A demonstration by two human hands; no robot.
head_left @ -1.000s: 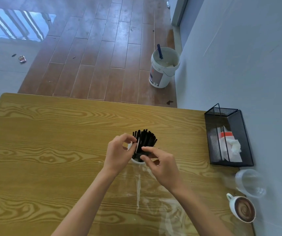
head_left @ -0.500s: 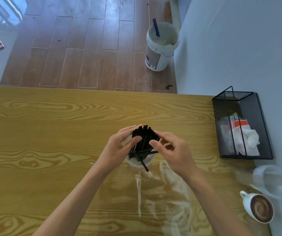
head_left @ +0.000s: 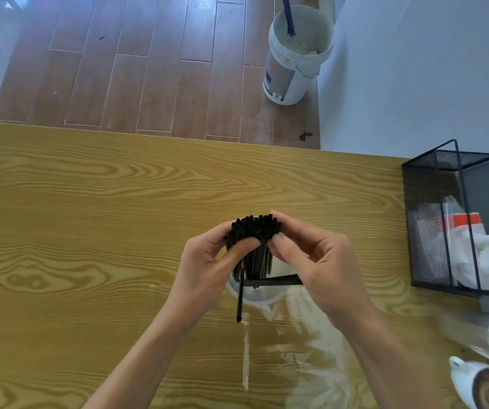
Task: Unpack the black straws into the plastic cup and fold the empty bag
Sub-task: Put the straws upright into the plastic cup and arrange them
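Black straws (head_left: 253,231), matte, bunched upright in plastic cup (head_left: 256,295); left hand (head_left: 207,267), right hand (head_left: 311,261) both gripping bunch; two strays askew.

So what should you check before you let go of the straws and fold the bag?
1. Straws gathered: the left hand and right hand both pinch the bundle of black straws near its top. Ok.
2. All straws upright in the plastic cup: not ok. One loose straw sticks out over the near rim and another straw lies sideways.
3. Cup standing upright on the table: ok.
4. Bag empty: the clear bag lies flat on the table with no straws seen in it. Ok.
5. Coffee cup out of the way: sits at the table's right edge, apart from the bag. Ok.
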